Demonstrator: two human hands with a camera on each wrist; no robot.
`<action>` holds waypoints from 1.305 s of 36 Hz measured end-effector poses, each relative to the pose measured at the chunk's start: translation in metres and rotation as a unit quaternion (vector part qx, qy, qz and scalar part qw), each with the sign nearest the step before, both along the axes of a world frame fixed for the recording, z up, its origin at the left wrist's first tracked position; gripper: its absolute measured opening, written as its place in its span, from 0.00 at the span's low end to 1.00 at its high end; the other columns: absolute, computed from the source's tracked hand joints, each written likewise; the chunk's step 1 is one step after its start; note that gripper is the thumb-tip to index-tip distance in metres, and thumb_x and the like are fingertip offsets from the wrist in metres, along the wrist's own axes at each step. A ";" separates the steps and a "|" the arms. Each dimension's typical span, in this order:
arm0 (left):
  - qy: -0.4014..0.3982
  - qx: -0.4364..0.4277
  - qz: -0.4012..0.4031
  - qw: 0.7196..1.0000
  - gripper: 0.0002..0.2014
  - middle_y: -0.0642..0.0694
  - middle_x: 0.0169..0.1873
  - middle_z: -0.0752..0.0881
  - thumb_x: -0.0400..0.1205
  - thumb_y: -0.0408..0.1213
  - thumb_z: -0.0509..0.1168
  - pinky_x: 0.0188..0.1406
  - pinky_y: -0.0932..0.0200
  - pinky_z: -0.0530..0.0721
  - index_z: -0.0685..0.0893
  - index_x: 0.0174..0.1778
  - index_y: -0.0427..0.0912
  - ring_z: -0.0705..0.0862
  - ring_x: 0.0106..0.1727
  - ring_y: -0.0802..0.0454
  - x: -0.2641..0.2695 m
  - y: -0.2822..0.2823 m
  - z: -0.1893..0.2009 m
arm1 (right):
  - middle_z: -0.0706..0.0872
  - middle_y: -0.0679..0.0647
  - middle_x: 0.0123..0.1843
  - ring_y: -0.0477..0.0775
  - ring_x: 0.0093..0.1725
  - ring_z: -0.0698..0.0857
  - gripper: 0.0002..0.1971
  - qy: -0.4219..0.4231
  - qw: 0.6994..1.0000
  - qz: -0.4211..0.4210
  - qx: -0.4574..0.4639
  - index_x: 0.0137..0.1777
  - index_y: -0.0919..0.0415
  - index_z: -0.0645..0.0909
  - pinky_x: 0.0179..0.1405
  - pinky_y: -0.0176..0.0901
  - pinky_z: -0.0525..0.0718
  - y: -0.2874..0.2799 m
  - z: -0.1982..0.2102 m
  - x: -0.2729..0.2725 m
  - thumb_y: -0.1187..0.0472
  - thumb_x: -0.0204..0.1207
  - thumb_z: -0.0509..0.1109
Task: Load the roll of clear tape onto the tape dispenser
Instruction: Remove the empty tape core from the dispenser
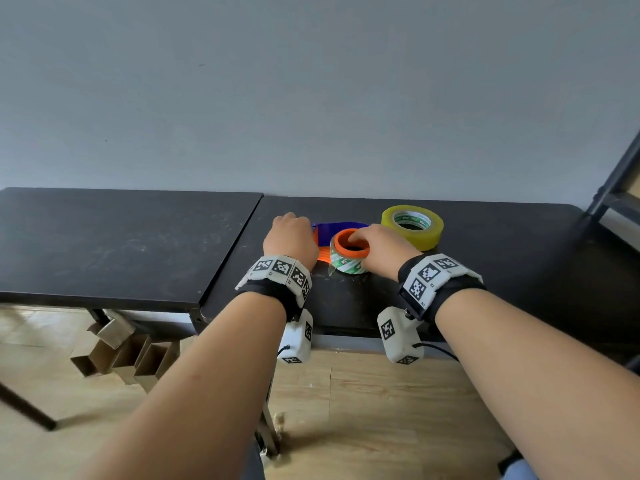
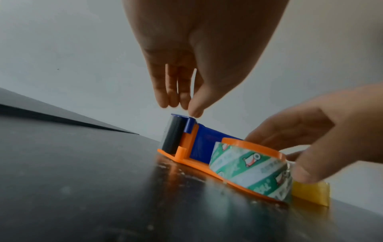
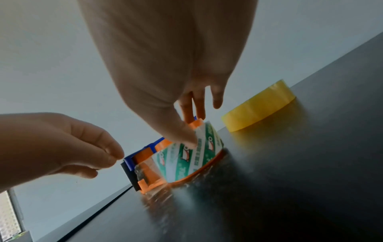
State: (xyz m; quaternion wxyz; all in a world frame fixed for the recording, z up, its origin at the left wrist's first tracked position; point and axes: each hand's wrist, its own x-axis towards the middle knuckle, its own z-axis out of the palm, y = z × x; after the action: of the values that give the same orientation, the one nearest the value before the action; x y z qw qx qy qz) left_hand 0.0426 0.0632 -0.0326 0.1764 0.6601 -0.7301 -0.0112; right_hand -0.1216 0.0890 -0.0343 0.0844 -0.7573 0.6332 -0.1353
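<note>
Right hand (image 1: 384, 249) grips the tape roll (image 1: 348, 263), already on the dispenser (image 2: 196, 139); left hand (image 1: 291, 237), at nine o'clock, pinches the loose end, not yet threaded.

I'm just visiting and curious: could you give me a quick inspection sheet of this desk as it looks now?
Surface: black table, dusty.
Job's things: clear tape roll sits on the orange hub of the tape dispenser.
Clutter: yellow tape roll lying flat behind.
Grips: left hand pinches at the dispenser's roller end; right hand grips the clear roll.
Cables: thin leads from the wrist cameras.
Surroundings: grey wall, wooden floor, cardboard pieces.
</note>
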 end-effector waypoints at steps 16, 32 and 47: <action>-0.044 0.012 -0.045 0.998 0.15 0.43 0.59 0.79 0.80 0.30 0.63 0.54 0.53 0.81 0.83 0.63 0.39 0.76 0.63 0.45 -0.007 -0.008 -0.010 | 0.79 0.56 0.59 0.59 0.63 0.75 0.16 0.067 0.997 -0.007 -0.046 0.60 0.54 0.83 0.53 0.45 0.77 -0.002 -0.001 0.008 0.52 0.74 0.75; -0.034 0.038 -0.017 0.999 0.25 0.43 0.63 0.80 0.82 0.58 0.53 0.73 0.41 0.70 0.85 0.56 0.42 0.77 0.66 0.45 -0.025 -0.009 -0.016 | 0.83 0.58 0.66 0.57 0.60 0.85 0.15 -0.109 0.988 -0.104 -0.045 0.65 0.57 0.81 0.59 0.52 0.85 -0.018 0.004 -0.010 0.66 0.80 0.64; -0.026 0.101 -0.047 0.993 0.24 0.48 0.82 0.62 0.83 0.32 0.58 0.83 0.36 0.48 0.78 0.71 0.61 0.49 0.86 0.44 -0.020 -0.022 -0.008 | 0.74 0.61 0.75 0.60 0.72 0.78 0.21 -0.069 0.991 -0.116 0.003 0.75 0.59 0.77 0.70 0.50 0.76 -0.029 -0.005 -0.015 0.67 0.83 0.61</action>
State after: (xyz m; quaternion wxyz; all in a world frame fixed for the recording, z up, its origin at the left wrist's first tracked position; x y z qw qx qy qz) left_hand 0.0226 0.0414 -0.0404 0.0893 0.6392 -0.7600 -0.0762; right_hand -0.1365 0.0599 -0.0397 0.1139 -0.6677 0.7098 -0.1936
